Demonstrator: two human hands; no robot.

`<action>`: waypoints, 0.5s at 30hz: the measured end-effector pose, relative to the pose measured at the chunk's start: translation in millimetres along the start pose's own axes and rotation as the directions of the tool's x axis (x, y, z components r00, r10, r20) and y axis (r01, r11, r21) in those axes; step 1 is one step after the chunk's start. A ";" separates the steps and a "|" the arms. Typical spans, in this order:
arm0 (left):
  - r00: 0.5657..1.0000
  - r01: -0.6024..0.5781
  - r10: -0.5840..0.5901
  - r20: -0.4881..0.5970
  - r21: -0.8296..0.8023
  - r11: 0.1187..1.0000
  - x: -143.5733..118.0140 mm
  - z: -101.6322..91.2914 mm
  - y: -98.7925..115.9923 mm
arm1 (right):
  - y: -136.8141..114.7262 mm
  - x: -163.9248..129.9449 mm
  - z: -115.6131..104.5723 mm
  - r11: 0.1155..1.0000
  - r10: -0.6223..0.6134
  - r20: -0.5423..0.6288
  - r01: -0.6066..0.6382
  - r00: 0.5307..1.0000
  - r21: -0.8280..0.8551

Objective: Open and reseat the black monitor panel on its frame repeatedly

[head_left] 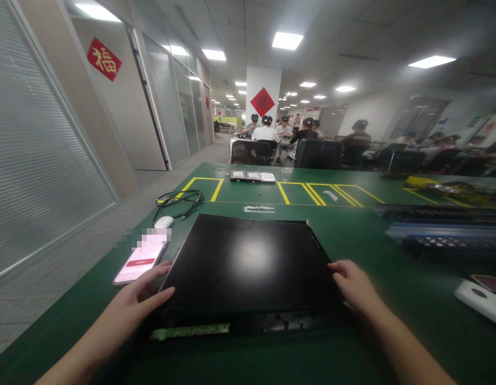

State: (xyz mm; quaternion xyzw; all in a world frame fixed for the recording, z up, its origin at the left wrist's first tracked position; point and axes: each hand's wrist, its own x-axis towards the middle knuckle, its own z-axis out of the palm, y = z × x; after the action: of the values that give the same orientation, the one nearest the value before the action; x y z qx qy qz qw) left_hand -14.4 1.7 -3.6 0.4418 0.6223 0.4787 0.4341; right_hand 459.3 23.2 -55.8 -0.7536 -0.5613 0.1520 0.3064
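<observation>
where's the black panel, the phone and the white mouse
black panel (pixel 248 262), head view, middle of its glossy face
phone (pixel 140 262), head view, middle of its lit screen
white mouse (pixel 163 222), head view, top of its shell

Left hand (pixel 141 297): reaching forward, palm down, fingers (pixel 161 295) lying extended and spread.
Right hand (pixel 354 286): resting palm down, fingers curling loosely.

On my green table (pixel 352 235), a lit pink-screened phone (pixel 138 261) lies near left, a white oval mouse (pixel 163 222) and black coiled cable (pixel 179 200) beyond it; seated people (pixel 267 131) work far off.
</observation>
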 end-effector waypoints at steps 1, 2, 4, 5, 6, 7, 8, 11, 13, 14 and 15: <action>1.000 0.001 -0.001 0.005 -0.004 1.000 -0.6 0.2 1.0 | -0.2 -0.1 -0.2 1.000 0.002 0.003 -0.002 1.000 0.000; 1.000 0.014 -0.014 0.026 -0.016 1.000 -0.8 0.2 1.7 | -0.4 -0.1 -0.3 1.000 0.004 0.007 -0.004 1.000 0.000; 0.995 0.056 -0.048 0.091 -0.086 0.995 -0.9 0.3 2.0 | -0.3 0.0 -0.5 1.000 0.010 0.016 -0.010 1.000 0.002; 0.991 0.077 -0.060 0.121 -0.141 0.987 -1.0 0.8 1.7 | -0.1 0.1 -0.5 1.000 0.013 0.020 -0.013 1.000 0.005; 0.988 0.094 -0.066 0.142 -0.198 0.976 -1.4 1.6 1.4 | 0.3 0.3 -0.4 1.000 0.016 0.024 -0.016 1.000 0.008; 0.986 0.107 -0.070 0.152 -0.253 0.962 -2.1 2.7 1.0 | 0.7 0.5 -0.2 1.000 0.019 0.025 -0.019 1.000 0.011; 0.985 0.121 -0.077 0.154 -0.296 0.947 -2.9 4.1 0.8 | 1.3 0.7 0.0 1.000 0.022 0.027 -0.023 0.999 0.015; 0.985 0.149 -0.109 0.133 -0.346 0.927 -5.9 7.9 1.8 | 3.5 1.6 1.1 0.999 0.035 0.028 -0.035 0.999 0.020; 0.986 0.152 -0.118 0.118 -0.346 0.926 -7.7 9.3 3.8 | 5.3 2.2 2.1 0.999 0.042 0.029 -0.043 0.999 0.031; 0.986 0.152 -0.118 0.114 -0.351 0.924 -8.6 9.6 5.1 | 6.1 2.7 2.7 0.998 0.047 0.026 -0.048 0.999 0.046; 0.987 0.150 -0.116 0.115 -0.358 0.922 -9.5 9.7 6.5 | 6.9 3.2 3.3 0.996 0.051 0.021 -0.052 0.998 0.068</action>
State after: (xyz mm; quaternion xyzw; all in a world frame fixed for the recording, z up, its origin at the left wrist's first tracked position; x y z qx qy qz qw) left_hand -1.9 -4.4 2.2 0.3314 0.5305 0.5348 0.5681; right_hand 463.6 25.9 -62.3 -0.7555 -0.5389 0.1863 0.3225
